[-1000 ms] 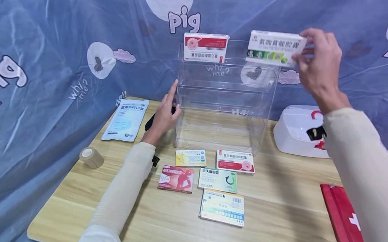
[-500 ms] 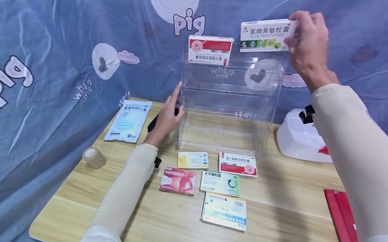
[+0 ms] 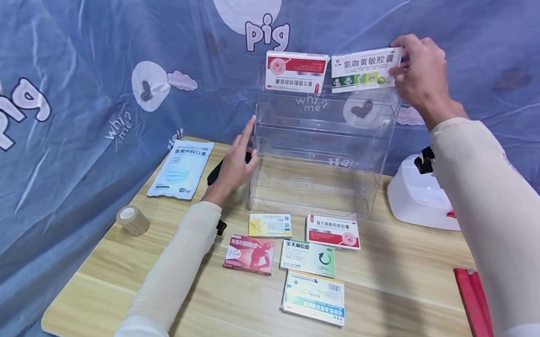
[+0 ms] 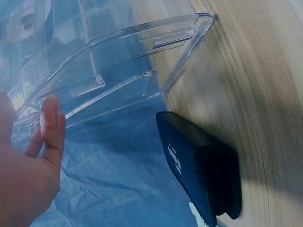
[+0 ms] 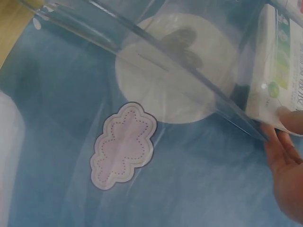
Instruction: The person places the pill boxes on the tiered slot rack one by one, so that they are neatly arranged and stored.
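A clear tiered display rack (image 3: 317, 140) stands at the back of the table. My right hand (image 3: 421, 74) pinches the right end of a white and green medicine box (image 3: 364, 69) at the rack's top tier; the box tilts, its right end higher. Left of it, a red and white medicine box (image 3: 296, 72) stands upright on the same tier. My left hand (image 3: 237, 164) touches the rack's left side with its fingers extended. In the left wrist view those fingers (image 4: 49, 123) lie against the clear side panel.
Several medicine boxes lie before the rack, among them a pink box (image 3: 249, 254) and a green one (image 3: 308, 258). A mask packet (image 3: 180, 169), tape roll (image 3: 132, 220) and black case (image 4: 199, 170) are left. A white bin (image 3: 419, 196) and red pouch (image 3: 475, 311) are right.
My right hand has brought the white and green box leftward, then down onto the rack's top tier, beside the red and white box. My left hand stays at the rack's side.
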{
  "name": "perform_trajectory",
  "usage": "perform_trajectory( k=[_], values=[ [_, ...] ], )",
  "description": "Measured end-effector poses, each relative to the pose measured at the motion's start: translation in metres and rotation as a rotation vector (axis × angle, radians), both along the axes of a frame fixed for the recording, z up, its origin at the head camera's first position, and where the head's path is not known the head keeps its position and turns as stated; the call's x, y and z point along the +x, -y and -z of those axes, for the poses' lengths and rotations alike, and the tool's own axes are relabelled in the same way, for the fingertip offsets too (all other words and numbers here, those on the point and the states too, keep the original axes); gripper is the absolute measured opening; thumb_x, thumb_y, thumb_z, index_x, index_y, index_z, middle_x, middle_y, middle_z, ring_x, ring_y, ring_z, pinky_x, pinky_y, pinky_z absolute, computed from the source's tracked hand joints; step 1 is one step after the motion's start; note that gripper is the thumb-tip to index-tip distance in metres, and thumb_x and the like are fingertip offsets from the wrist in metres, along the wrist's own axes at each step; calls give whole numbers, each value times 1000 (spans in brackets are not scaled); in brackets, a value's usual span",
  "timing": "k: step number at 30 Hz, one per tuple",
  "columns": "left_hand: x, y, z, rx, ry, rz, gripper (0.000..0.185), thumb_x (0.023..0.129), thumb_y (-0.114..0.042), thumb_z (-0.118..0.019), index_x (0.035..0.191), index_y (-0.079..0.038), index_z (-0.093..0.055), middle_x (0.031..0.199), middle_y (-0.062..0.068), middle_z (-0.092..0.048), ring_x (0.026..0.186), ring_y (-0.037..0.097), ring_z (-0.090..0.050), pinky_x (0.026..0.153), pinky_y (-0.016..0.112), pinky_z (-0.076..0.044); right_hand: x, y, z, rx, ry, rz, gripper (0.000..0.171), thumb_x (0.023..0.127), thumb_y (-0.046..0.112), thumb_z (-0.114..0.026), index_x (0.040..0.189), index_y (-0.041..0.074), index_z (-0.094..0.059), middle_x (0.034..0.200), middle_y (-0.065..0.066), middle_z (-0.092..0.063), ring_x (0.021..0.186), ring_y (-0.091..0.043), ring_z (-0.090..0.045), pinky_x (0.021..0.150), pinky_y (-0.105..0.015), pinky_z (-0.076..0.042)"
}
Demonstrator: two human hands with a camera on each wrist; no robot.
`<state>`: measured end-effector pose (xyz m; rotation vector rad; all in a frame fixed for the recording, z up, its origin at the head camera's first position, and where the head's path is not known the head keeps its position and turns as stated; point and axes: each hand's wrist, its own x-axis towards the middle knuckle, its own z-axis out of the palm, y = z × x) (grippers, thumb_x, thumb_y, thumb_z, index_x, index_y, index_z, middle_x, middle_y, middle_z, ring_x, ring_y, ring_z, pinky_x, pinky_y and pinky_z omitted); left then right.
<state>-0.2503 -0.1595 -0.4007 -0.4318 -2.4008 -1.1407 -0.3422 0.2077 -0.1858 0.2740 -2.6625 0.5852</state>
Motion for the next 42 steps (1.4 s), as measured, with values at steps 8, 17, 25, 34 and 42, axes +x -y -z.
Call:
perform_trajectory(
  k=[8,17,25,34,42],
  values=[
    [-2,0,-2,-6,4,-8,86,102,-7,-54,175,-32,-16,136,22,-60,101,30,-67,84,48,-55,0,11,-5,48,126,64,48,107,7,-52,155,7,-56,143,-28,-66,130,-49,-60,108,-59,-48],
    [-4,-2,0,0,15,-9,86,101,-6,-56,175,-28,-18,136,23,-60,100,31,-66,83,48,-55,0,21,4,120,129,87,54,106,12,-51,161,8,-50,159,-32,-48,145,-55,-43,123,-64,-31],
    [-5,0,0,9,36,-6,86,102,-7,-55,175,-31,-17,136,21,-60,100,31,-66,82,47,-55,13,11,7,140,216,41,71,107,22,-55,173,22,-27,171,-31,-22,156,-55,-22,123,-74,-24],
    [-8,2,3,16,30,-9,87,102,-7,-55,175,-34,-16,136,21,-60,101,30,-68,83,47,-56,86,2,40,60,77,-77,61,103,15,-65,161,8,-47,162,-34,-36,145,-56,-39,118,-77,-33],
    [-10,3,0,0,27,-4,85,103,-7,-53,175,-31,-15,135,21,-59,102,32,-68,81,46,-55,182,0,130,82,430,-297,39,103,16,-67,138,-2,-65,123,-25,-72,107,-40,-70,94,-59,-61]
  ],
)
